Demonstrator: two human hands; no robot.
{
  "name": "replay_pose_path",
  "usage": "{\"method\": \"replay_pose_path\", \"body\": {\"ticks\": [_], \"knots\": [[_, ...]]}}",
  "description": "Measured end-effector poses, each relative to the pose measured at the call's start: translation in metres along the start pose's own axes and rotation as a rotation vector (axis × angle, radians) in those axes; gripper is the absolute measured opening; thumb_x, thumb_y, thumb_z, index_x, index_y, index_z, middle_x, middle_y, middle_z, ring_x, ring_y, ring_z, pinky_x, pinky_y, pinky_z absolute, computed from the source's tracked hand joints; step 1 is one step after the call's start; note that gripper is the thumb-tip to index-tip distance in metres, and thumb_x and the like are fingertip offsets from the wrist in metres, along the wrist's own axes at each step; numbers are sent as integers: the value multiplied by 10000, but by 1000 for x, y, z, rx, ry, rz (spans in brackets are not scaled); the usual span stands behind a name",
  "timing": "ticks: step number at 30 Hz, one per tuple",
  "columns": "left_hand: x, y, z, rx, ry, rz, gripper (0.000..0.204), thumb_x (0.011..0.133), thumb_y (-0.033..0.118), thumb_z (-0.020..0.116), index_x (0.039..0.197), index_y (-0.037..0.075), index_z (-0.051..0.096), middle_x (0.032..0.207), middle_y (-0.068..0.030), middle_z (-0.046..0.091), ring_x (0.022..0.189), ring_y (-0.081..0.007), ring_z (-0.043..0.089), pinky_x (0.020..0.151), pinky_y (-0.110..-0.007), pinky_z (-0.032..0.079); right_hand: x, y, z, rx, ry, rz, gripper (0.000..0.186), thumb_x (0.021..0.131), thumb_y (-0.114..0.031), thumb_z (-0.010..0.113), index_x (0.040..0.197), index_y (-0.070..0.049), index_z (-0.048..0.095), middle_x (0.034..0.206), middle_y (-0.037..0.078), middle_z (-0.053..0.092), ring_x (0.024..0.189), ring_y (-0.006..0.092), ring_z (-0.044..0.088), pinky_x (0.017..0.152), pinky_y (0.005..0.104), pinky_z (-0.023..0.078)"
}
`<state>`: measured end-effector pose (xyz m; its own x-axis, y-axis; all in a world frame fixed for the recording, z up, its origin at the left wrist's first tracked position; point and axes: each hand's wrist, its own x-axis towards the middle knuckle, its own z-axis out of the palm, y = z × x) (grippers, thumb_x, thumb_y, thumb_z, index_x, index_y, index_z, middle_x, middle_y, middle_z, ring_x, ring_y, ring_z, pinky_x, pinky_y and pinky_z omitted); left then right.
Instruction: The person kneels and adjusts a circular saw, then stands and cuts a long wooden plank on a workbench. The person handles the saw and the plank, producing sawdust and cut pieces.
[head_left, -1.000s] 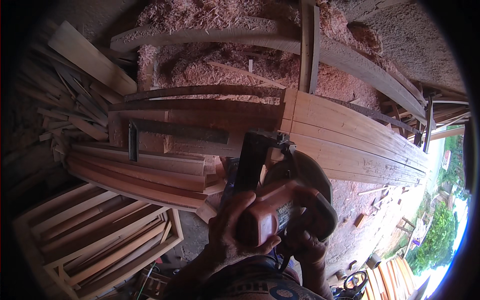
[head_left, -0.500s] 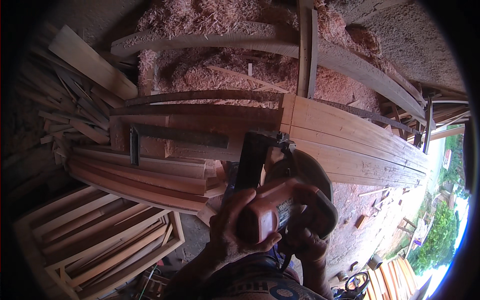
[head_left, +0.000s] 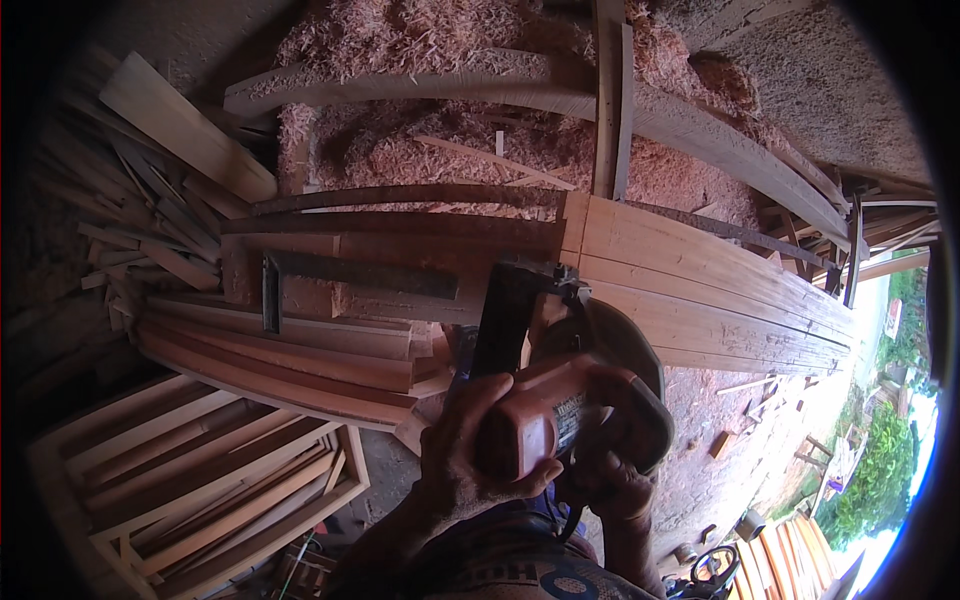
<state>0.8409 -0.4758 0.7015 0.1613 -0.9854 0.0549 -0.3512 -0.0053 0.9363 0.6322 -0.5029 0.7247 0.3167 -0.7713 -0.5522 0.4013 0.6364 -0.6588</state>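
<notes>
Both my hands hold a circular saw [head_left: 545,385] with an orange and dark body. My left hand [head_left: 455,445] wraps round the motor housing, its thumb along the near side. Closed on the rear handle, my right hand [head_left: 620,485] is partly in shadow. The saw's dark base plate [head_left: 502,315] lies by the near end of a set of pale planks [head_left: 690,275], which carry a line across their end. The blade's contact with the wood is hidden. Left of the saw, a metal square [head_left: 365,274] rests on darker boards.
Wood shavings [head_left: 400,150] heap behind the planks, under a long curved beam [head_left: 440,85]. Offcuts [head_left: 150,220] pile up at the left. A wooden frame [head_left: 350,485] stacked with strips sits at the lower left. An upright post [head_left: 608,110] stands behind the planks.
</notes>
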Motion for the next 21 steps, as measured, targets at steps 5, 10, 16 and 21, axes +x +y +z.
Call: {"method": "replay_pose_path", "body": {"ticks": [5,10,16,21], "knots": [[-14,3,2,6,5,-25,999,683,463,917,1417,-13,434,1260,-196,558,1140,-312,617,958,-420,530,-3,4,0,11,-1,-2,791,887,-226,715,1469,133,319,621,47,534,461,133,499,424,259,371],[-29,1,2,34,19,-6,1013,681,479,913,1423,-18,436,1276,-190,557,1149,-308,617,965,-415,529,-12,9,0,34,-21,-14,785,890,-218,714,1475,124,318,627,42,528,466,133,499,431,260,376],[-42,3,0,0,58,-2,926,699,402,919,1407,10,467,1243,-211,604,1108,-342,667,941,-421,574,-19,17,4,41,-71,-44,776,896,-208,714,1481,114,319,634,36,522,467,133,497,438,262,380],[-59,-3,0,-33,-15,-43,1020,690,476,911,1436,-18,422,1305,-188,547,1184,-298,601,996,-411,515,-32,23,7,54,-54,-58,782,905,-193,717,1504,95,306,671,34,535,488,130,514,444,261,384]]}}
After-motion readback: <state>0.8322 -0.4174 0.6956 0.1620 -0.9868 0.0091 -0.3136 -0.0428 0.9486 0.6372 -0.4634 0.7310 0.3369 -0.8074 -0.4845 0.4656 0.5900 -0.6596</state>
